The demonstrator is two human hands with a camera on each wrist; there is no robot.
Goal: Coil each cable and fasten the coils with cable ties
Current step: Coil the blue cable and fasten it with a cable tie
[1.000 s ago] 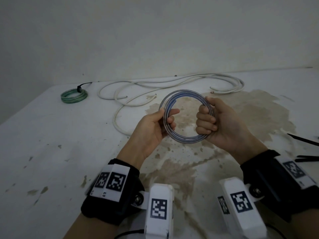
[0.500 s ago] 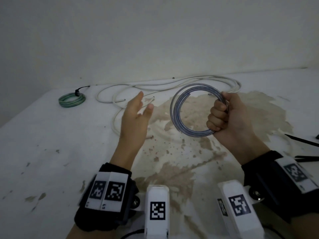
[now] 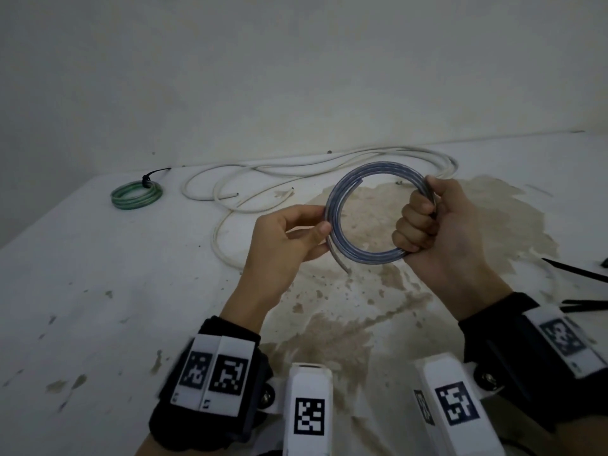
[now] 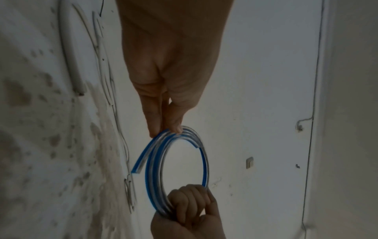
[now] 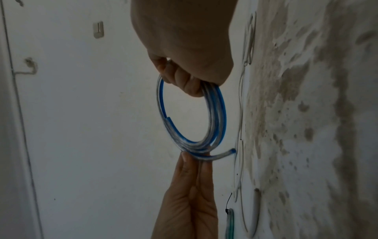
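Head view, lower centre: right hand (image 3: 437, 232) is fisted round the right side of the blue-and-clear cable coil (image 3: 358, 255), held upright above the stained tabletop (image 3: 98, 291). Left hand (image 3: 286, 238) pinches the coil's left edge between thumb and fingers. Wrist views add what the head view blurs — the blue stripe, several turns, and a cut end (image 5: 232, 151) sticking out just past the left fingertips (image 4: 175, 127). Right edge of frame: black cable ties (image 3: 579, 274). Farther back, loose white cable (image 3: 230, 212); upper left, a green coil (image 3: 136, 195) already tied in black.
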